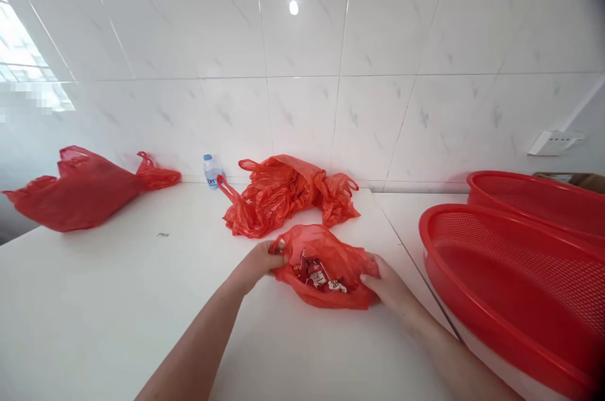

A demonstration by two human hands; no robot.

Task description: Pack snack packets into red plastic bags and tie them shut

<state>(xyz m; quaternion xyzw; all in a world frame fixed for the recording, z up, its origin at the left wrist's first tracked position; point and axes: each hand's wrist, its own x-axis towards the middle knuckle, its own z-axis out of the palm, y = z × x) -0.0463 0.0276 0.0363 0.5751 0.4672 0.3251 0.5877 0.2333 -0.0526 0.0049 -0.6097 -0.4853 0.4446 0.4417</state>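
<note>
A red plastic bag (302, 292) lies on the white table with its mouth spread wide, facing me. Inside it show several small wrapped packets (316, 273), dark red with white print; their exact kind is too small to read. My left hand (263, 262) pinches the bag's left rim between thumb and fingers. On the opposite side my right hand (380, 280) grips the right rim, thumb on the inner face and fingers behind, partly hidden by the plastic. Just beyond the bag sits a heap of crumpled red plastic bags (288, 190).
A filled red bag (94, 196) rests at the far left. A small water bottle (211, 171) stands near the tiled wall (302, 117). Two large red mesh baskets (472, 262) occupy the right, past a seam in the table. A socket (551, 143) is on the wall.
</note>
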